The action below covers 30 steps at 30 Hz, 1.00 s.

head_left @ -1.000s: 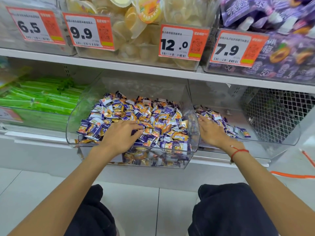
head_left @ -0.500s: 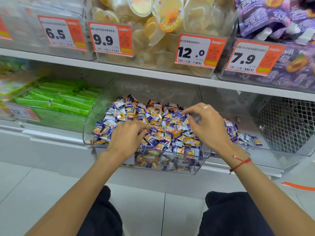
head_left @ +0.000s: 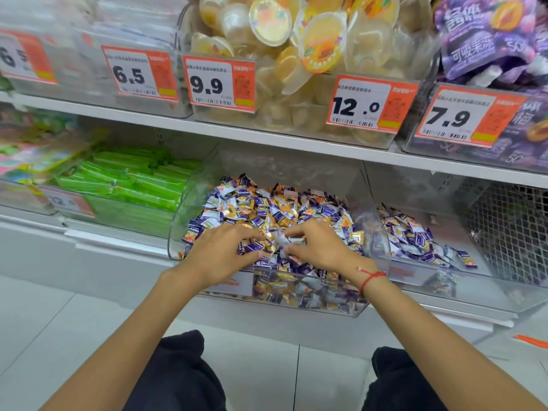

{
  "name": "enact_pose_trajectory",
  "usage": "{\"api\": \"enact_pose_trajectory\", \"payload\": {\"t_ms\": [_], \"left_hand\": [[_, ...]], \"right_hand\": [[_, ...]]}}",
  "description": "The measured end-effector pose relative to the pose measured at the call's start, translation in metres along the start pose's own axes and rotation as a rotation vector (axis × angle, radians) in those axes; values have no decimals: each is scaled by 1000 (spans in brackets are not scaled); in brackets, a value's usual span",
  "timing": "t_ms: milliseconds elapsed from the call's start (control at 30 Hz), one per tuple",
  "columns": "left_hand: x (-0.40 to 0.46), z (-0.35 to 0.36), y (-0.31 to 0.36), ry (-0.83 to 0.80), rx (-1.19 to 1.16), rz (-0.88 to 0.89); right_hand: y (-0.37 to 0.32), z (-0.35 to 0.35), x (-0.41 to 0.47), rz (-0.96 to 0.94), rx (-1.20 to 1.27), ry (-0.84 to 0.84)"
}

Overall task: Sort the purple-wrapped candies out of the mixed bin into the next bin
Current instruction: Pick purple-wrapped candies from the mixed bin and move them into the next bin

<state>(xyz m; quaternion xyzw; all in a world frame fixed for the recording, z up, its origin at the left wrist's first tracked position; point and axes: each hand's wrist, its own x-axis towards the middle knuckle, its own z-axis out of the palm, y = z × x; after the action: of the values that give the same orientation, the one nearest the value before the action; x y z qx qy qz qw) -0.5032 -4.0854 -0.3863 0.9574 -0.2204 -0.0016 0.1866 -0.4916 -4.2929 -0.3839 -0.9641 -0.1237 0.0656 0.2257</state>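
Sorting: your left hand (head_left: 221,256) and right hand (head_left: 318,249) are meeting mid-frame in the mixed bin (head_left: 311,304).
Fingers: both are curling onto candies (head_left: 267,215); exact grasp unclear.

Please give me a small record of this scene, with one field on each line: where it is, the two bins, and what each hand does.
place: shop shelf, lower row
mixed bin: heaped with purple and orange wrapped candies
next bin: to its right, a small pile of purple-wrapped candies
left hand: in the mixed bin, fingers curled among candies
right hand: in the mixed bin, fingertips at a pale wrapper; grip unclear
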Motion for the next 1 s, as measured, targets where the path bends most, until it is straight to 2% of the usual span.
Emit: {"api": "enact_pose_trajectory", "payload": {"t_ms": [133,267,433,500,567,667,733,767,833,867,900,1000], "left_hand": [[6,0,7,60,-25,-56],[10,1,18,118,1,-102],[2,3,25,269,-232,-120],[2,5,29,294,-336,-107],[4,8,34,282,-394,-96],[8,14,44,240,-381,-85],[11,17,54,233,-393,-75],[13,18,60,233,-405,-68],[15,18,71,243,-415,-59],[17,19,76,254,-426,-57],[19,19,80,264,-452,-59],[25,24,95,259,-559,-75]], "right_hand": [[2,-8,-11,-9,16,47],[-3,-19,-25,-30,54,191],[-10,-34,-53,62,169,133],[-5,-42,-70,24,247,237],[8,-54,-86,12,257,443],[54,-68,-93,109,53,763],[95,-68,-80,197,-85,739],[112,-66,-73,231,-115,642],[135,-58,-63,293,-167,341],[142,-53,-61,319,-191,261],[144,-50,-61,327,-197,282],[119,-46,-73,259,-11,664]]}}
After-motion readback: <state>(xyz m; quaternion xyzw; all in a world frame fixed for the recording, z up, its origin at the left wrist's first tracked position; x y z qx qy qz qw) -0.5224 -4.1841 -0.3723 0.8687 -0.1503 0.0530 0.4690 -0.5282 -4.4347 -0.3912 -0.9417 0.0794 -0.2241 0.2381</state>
